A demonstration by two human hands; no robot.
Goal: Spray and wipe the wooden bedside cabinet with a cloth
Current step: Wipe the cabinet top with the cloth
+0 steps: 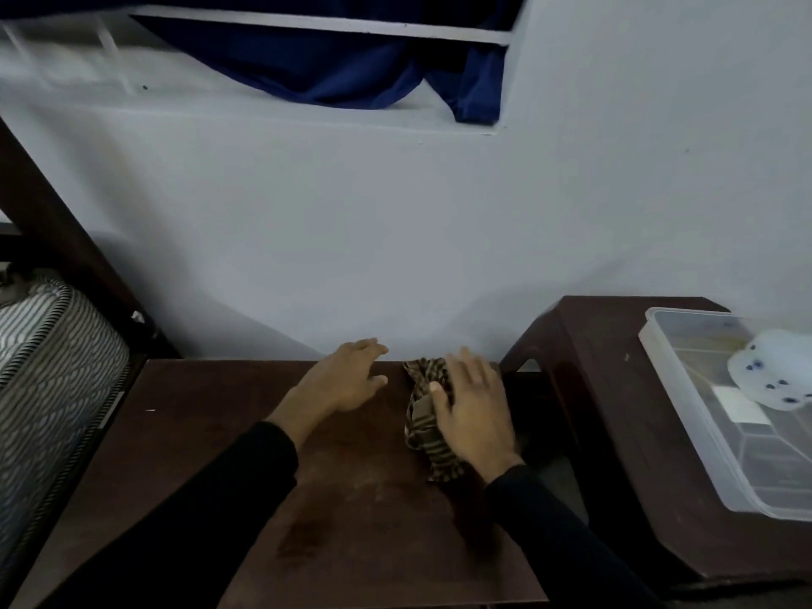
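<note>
The dark wooden bedside cabinet (211, 441) fills the lower middle of the head view, its top showing faint smears. A bunched brown striped cloth (422, 417) lies on the top near the right rear corner. My right hand (472, 413) presses flat on the cloth, fingers spread over it and pointing toward the wall. My left hand (347, 380) rests on the bare cabinet top just left of the cloth, fingers apart, holding nothing. No spray bottle is visible.
A dark brown plastic stool (615, 415) stands to the right, carrying a clear plastic lidded box (685, 402) and a white spotted object (773, 375). A striped mattress (48, 371) and dark bed frame sit at the left. A white wall rises directly behind.
</note>
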